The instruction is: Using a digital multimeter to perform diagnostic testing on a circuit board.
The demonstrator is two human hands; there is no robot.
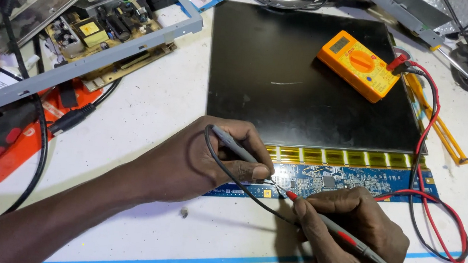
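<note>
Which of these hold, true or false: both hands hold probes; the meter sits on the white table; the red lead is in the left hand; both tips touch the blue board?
1. Both hands hold probes. True: left hand holds the black probe, right hand the red probe.
2. The meter sits on the white table. False: it lies on the dark panel.
3. The red lead is in the left hand. False: the right hand holds it.
4. Both tips touch the blue board. True.

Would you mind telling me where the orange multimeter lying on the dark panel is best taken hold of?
Probably grip the orange multimeter across its two long sides, at the end with the grey display, coming from above. It lies flat and slanted on the dark panel, and its red lead plugs in at the opposite end.
</note>
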